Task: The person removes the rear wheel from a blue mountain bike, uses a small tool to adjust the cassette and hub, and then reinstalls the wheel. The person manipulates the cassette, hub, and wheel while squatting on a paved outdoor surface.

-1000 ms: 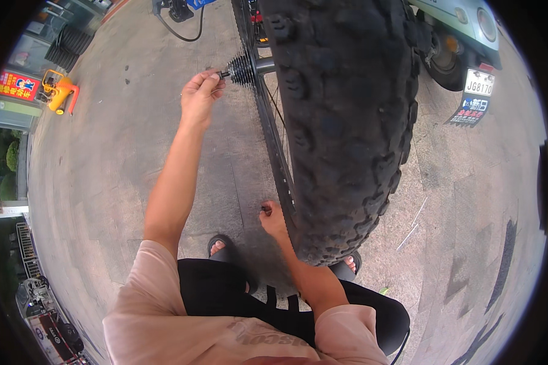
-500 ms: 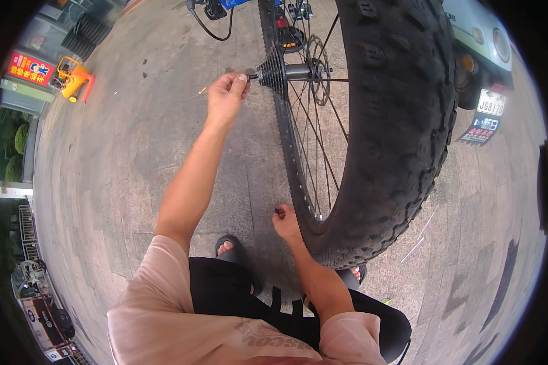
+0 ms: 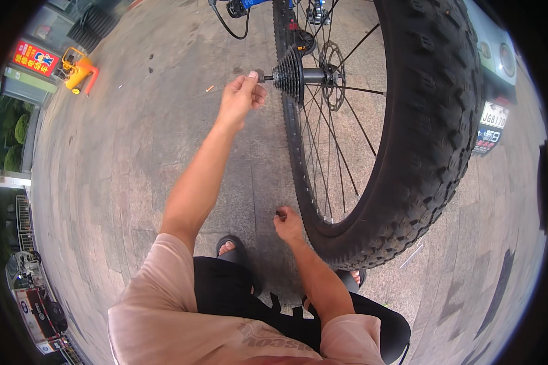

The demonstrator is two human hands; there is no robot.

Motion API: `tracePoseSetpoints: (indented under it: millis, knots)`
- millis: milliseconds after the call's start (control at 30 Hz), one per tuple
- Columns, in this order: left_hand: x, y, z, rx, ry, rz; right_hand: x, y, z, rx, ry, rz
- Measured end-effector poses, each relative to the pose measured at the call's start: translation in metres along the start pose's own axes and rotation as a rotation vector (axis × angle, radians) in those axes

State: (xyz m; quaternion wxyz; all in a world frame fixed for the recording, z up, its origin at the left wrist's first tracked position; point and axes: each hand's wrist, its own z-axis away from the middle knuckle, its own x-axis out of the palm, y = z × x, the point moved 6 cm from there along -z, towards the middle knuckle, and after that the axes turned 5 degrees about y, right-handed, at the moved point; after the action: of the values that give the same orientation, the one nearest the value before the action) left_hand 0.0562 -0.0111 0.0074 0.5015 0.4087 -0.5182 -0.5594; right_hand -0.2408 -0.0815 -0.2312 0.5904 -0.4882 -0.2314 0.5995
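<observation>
A bicycle wheel with a wide knobby tire (image 3: 429, 121) stands upright in front of me. Its black cassette (image 3: 288, 76) faces left, and a hub (image 3: 315, 76) joins it to a brake disc (image 3: 333, 76). My left hand (image 3: 240, 100) is closed, thumb and fingers pinching a small dark part at the end of the thin axle (image 3: 268, 78) that sticks out of the cassette. Lower down, beside the rim, my right hand (image 3: 288, 225) is closed around a small dark piece (image 3: 280, 213) too small to name.
Part of a blue bicycle frame (image 3: 249, 3) with a black cable shows at the top. A yellow air compressor (image 3: 76, 74) stands far left near a red sign (image 3: 35, 56). A pale vehicle (image 3: 496, 52) is parked behind the tire at right. My sandaled foot (image 3: 230, 247) rests on the paving.
The wheel and cassette sit farther right in view, and the wheel looks turned slightly. My left hand has shifted a little right and down, still pinching at the axle end. My right hand has barely moved.
</observation>
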Motion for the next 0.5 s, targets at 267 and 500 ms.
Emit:
tracePoseSetpoints:
  millis: [267,500]
  knots:
    - [0.010,0.006,0.005,0.195,0.042,-0.032,0.004,0.005,-0.001,-0.017,0.003,0.045]
    - [0.006,-0.006,-0.001,-0.031,0.038,-0.011,0.005,0.010,-0.003,-0.007,-0.008,0.044]
